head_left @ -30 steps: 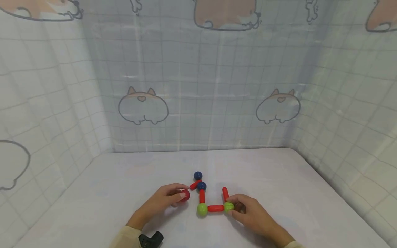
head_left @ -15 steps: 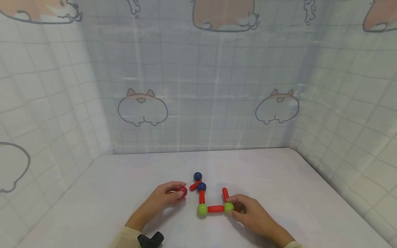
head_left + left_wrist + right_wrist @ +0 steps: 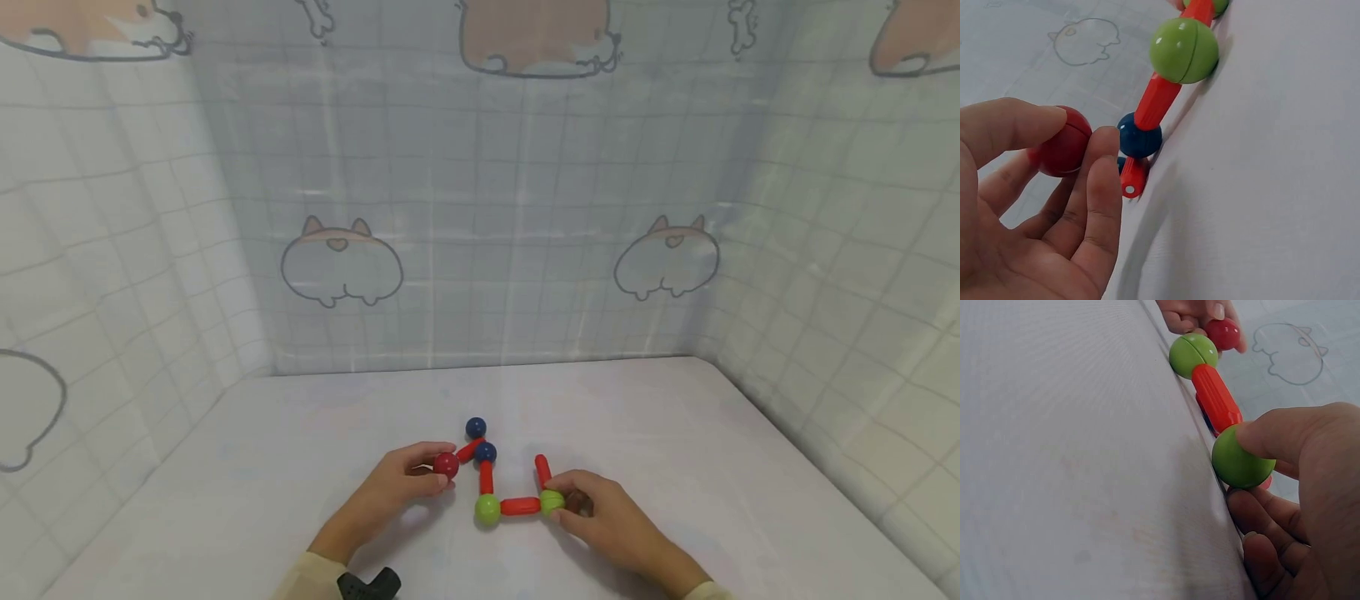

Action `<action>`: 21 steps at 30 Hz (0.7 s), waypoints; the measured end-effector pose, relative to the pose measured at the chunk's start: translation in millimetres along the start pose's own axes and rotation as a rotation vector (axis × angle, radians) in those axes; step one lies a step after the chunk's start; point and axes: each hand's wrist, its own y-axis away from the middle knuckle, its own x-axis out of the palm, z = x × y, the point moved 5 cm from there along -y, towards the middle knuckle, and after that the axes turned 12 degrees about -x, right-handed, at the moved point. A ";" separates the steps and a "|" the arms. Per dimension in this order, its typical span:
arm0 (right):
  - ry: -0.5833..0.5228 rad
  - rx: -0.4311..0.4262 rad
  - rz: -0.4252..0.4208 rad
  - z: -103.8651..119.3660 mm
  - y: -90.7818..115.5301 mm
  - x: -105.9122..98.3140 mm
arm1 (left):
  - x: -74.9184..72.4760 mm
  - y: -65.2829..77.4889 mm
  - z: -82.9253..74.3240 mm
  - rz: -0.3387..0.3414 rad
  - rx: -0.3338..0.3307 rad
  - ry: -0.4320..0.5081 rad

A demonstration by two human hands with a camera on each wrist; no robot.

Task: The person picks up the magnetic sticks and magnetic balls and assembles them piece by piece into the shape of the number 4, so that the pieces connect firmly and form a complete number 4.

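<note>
Between thumb and fingers my left hand (image 3: 397, 479) pinches a red ball (image 3: 1063, 142), held close to the free end of a red rod (image 3: 468, 452). That rod meets a dark blue ball (image 3: 486, 452), with a second blue ball (image 3: 476, 427) just behind. From the nearer blue ball another red rod (image 3: 1159, 102) runs to a green ball (image 3: 1184, 51). A further red rod (image 3: 1216, 399) links it to a second green ball (image 3: 1241, 457), which my right hand (image 3: 607, 517) pinches. One more red rod (image 3: 542, 472) points away from that ball, its far end bare.
The pieces lie on a white-covered table (image 3: 360, 400). Cloth walls (image 3: 495, 208) with a grid and dog drawings stand behind and at both sides. A black strap piece (image 3: 371, 585) sits at the left sleeve (image 3: 307, 577).
My left hand drew the red ball slightly left, then brought it back right, closer to the rod's end. The right hand keeps its hold on the green ball.
</note>
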 end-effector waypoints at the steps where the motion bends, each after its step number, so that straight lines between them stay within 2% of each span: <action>1: 0.001 -0.002 0.001 0.2 -0.1 0.0 | 0.2 -0.1 0.2 -0.002 -0.001 0.002; 11: -0.019 0.010 0.004 1.5 0.1 0.2 | 5.4 -1.4 -0.3 -0.001 -0.004 0.039; 21: -0.004 -0.003 0.008 1.4 0.7 0.6 | 15.1 -0.2 -5.3 0.029 0.010 0.015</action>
